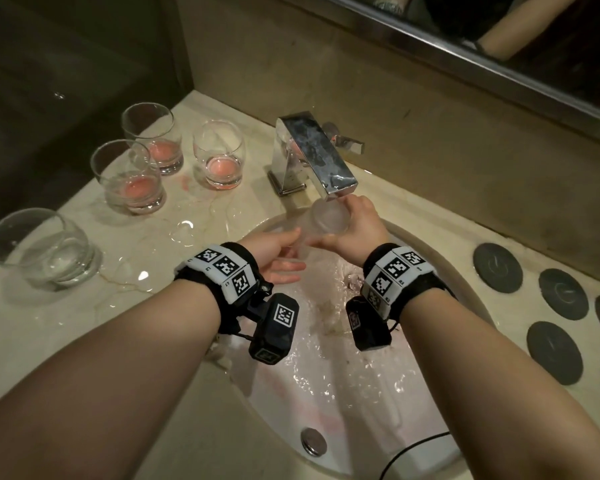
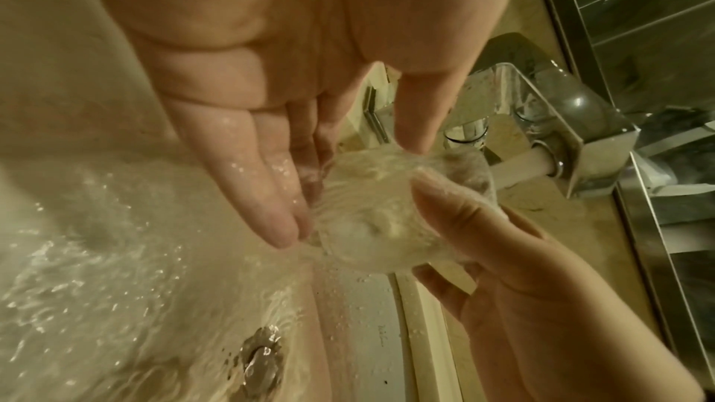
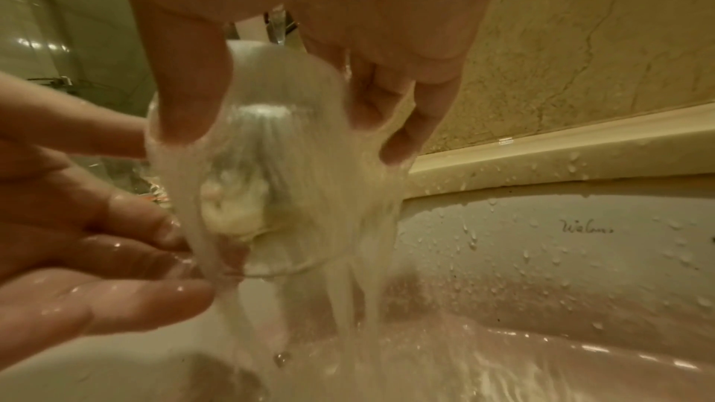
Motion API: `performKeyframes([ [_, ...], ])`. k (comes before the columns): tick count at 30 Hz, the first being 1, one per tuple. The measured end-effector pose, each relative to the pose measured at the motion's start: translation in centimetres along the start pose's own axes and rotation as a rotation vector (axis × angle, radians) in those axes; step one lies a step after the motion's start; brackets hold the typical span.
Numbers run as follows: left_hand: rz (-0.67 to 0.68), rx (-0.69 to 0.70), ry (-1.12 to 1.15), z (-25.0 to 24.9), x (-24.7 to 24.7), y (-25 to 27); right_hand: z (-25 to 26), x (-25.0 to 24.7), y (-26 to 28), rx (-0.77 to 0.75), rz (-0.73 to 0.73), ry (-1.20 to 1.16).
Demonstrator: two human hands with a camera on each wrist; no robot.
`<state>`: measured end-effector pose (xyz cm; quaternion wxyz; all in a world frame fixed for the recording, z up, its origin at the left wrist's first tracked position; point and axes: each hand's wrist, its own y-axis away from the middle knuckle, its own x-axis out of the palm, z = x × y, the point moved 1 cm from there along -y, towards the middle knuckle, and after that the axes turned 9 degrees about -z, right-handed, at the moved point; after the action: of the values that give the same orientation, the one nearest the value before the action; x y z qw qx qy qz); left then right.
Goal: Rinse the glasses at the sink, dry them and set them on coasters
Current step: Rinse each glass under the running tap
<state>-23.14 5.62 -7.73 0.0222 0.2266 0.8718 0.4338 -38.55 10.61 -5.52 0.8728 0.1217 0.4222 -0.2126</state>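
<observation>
At the far left of the head view a clear round tumbler with a little water [image 1: 42, 249] stands on the pale marble counter [image 1: 84, 323], and above it three clear tumblers with pink dregs [image 1: 129, 176] wait their turn. Near the middle, my left hand [image 1: 274, 256] is held flat, fingers straight and relaxed, gripping nothing; its fingertips [image 2: 284, 234] just touch the wet wall of the clear glass tumbler I am rinsing [image 1: 328, 218]. That glass sits under the square chrome tap [image 1: 314, 157], over the white oval basin [image 1: 326, 427]. My right hand [image 1: 355, 226] holds it, thumb on one side, fingers curled round the other. Water sheets over it in the right wrist view, so I cannot tell quite how it is tilted. I judge the rinse goes best if I keep the grip firm, since wet glass is slippery, turn the mouth into the stream, and let my left fingers rub the rim. At the right edge the dark round coasters [image 1: 497, 268] lie ready.
</observation>
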Motion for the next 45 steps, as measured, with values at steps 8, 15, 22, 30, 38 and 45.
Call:
performKeyframes([
  [8, 0.023, -0.03, -0.017, 0.3, 0.2, -0.2, -0.2, 1.0, 0.2, -0.017, -0.094, -0.217],
  [15, 0.002, -0.041, -0.01, 0.6, 0.3, -0.6, -0.6, 1.1, 0.5, -0.031, -0.077, -0.294],
  [22, -0.028, -0.014, -0.02, 0.4, 0.5, -0.5, -1.2, 1.6, 0.1, -0.068, -0.094, -0.223],
  [30, -0.063, 0.033, 0.005, 0.2, 0.7, -0.9, -1.6, 0.8, 0.0, -0.079, -0.04, -0.106],
  [38, -0.06, 0.019, 0.005, 0.4, 0.9, -1.1, -1.0, 0.2, -0.2, -0.042, -0.041, -0.142],
  [45, -0.064, 0.017, 0.035, 0.4, 1.0, -0.8, -0.6, 0.3, 0.0, 0.005, -0.026, -0.187],
])
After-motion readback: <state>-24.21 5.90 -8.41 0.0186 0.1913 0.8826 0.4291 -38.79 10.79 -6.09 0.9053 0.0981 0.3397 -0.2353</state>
